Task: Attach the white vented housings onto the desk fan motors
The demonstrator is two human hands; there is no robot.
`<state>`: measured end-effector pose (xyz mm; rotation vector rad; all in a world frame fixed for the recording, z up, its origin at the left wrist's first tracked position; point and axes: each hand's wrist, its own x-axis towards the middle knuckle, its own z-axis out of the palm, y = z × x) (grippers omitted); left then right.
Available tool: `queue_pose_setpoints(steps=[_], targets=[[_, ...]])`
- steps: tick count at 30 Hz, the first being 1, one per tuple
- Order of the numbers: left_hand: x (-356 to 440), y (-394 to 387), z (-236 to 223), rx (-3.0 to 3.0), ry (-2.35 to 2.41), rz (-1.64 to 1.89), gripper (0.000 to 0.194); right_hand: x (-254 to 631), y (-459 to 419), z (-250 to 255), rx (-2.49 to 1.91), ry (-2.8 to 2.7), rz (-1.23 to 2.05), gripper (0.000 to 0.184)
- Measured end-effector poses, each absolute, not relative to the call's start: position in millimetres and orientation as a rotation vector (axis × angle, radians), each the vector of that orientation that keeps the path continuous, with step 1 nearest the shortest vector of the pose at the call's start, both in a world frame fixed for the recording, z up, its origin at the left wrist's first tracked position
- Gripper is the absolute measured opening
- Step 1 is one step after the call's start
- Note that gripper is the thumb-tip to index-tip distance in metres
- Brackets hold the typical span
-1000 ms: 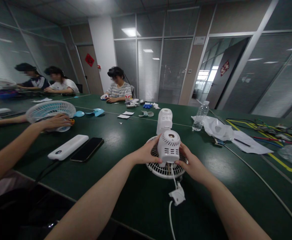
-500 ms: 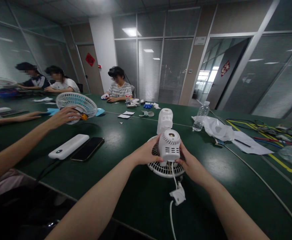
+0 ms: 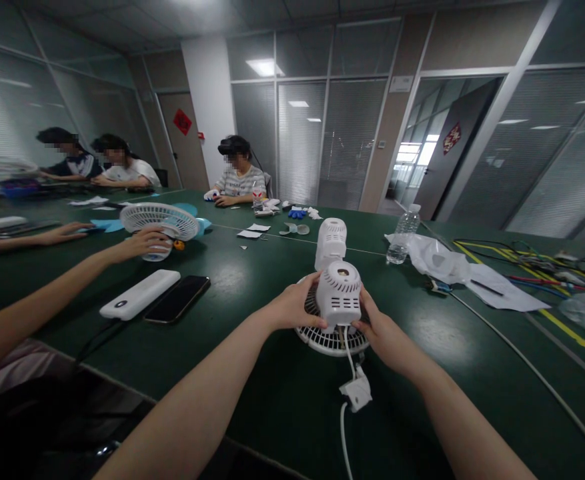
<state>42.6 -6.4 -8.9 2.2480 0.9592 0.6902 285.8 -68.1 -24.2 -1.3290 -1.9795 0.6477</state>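
A white fan motor housing [image 3: 339, 293] stands on a round white fan grille [image 3: 328, 339] lying flat on the green table [image 3: 282, 393]. My left hand [image 3: 292, 305] grips the housing's left side, fingers curled round it. My right hand [image 3: 379, 329] holds its right side and lower edge. A white cord with a small switch box [image 3: 356, 393] runs from the housing toward me. Just behind stands a second white fan part [image 3: 330, 241].
A white power bank [image 3: 139, 294] and a black phone [image 3: 177, 299] lie to the left. A co-worker's hand [image 3: 145, 243] holds another fan grille [image 3: 161, 219]. A water bottle [image 3: 403, 233], plastic bags, paper and cables lie at right. Other people sit at the far side.
My hands stay on the housing with hardly any shift. The co-worker at left lifted their fan grille, tilted it, and now holds it nearly level further right.
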Motion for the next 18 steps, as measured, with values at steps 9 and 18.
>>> queue_pose_setpoints(steps=[9, 18], targets=[[49.2, -2.8, -13.7, 2.47, 1.155, 0.707, 0.115, 280.9, -76.3, -23.8, -1.24, -1.856, 0.566, 0.078], [46.0, -7.0, -7.1, 2.373, 1.196, 0.811, 0.103, 258.6, -82.3, -28.1, -1.487, -1.703, 0.166, 0.077]])
